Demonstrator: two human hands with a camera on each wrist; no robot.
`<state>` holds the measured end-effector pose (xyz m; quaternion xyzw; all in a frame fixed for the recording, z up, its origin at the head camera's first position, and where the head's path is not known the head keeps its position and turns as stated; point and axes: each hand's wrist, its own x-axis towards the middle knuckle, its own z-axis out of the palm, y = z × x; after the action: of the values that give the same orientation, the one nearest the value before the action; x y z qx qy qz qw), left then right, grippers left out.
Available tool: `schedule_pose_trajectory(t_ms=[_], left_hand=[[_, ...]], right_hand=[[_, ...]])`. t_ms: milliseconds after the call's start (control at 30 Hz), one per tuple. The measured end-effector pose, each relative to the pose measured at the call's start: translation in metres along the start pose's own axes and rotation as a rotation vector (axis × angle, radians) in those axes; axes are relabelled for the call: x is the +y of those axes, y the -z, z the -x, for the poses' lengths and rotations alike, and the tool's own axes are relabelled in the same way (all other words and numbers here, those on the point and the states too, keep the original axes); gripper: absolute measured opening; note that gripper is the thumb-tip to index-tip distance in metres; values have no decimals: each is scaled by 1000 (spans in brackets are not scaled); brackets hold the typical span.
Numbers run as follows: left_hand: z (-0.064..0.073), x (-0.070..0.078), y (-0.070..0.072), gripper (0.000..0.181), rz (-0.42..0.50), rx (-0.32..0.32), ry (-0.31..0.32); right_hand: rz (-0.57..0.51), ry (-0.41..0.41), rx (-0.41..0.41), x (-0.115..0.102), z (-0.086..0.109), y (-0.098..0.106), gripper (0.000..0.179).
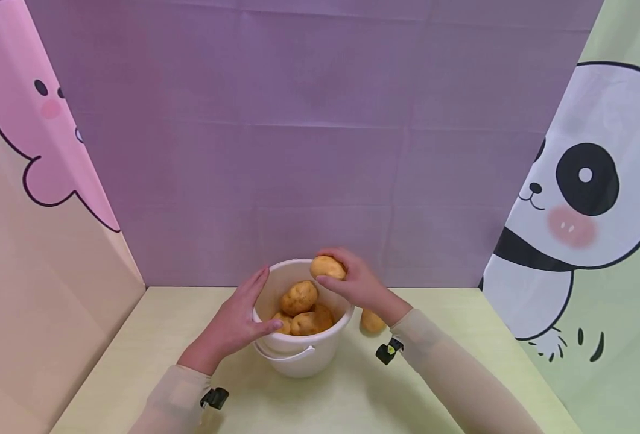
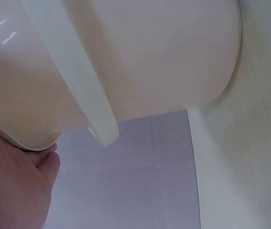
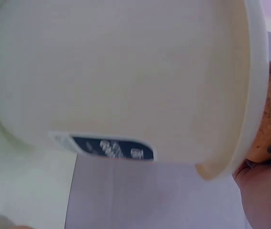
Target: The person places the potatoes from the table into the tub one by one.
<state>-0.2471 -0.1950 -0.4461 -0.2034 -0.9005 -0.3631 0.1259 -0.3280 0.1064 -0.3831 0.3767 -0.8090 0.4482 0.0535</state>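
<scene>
A white bucket (image 1: 320,355) stands on the table with several potatoes (image 1: 300,298) inside. My left hand (image 1: 238,316) rests on the bucket's left rim, fingers stretched along it and thumb reaching over the front edge. In the left wrist view, that hand (image 2: 18,186) lies against the rim. Between thumb and fingers my right hand (image 1: 354,280) holds a potato (image 1: 326,267) over the back right of the opening. The right wrist view shows this potato (image 3: 270,124) just beyond the rim, partly hidden by the bucket.
Another potato (image 1: 372,322) lies on the table (image 1: 434,386) right of the bucket, partly covered by my right wrist. The bucket's handle (image 1: 287,355) hangs down at the front. A purple backdrop (image 1: 325,150) rises behind the table, with printed side panels left and right.
</scene>
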Motion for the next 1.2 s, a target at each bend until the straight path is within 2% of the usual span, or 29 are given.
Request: schedule_pose_trajectory(t_ms=[200, 667, 933, 1200], left_hand=[[-1, 0, -1, 121, 5, -3, 4], [-1, 2, 1, 119, -8, -3, -13], [-1, 0, 1, 119, -2, -6, -19], [-1, 1, 0, 118, 11, -7, -15]], right_hand=[[-25, 32, -49, -6, -7, -12, 50], [11, 121, -105, -22, -20, -34, 50], [-27, 108, -128, -25, -25, -48, 52], [56, 130, -145, -24, -25, -53, 54]])
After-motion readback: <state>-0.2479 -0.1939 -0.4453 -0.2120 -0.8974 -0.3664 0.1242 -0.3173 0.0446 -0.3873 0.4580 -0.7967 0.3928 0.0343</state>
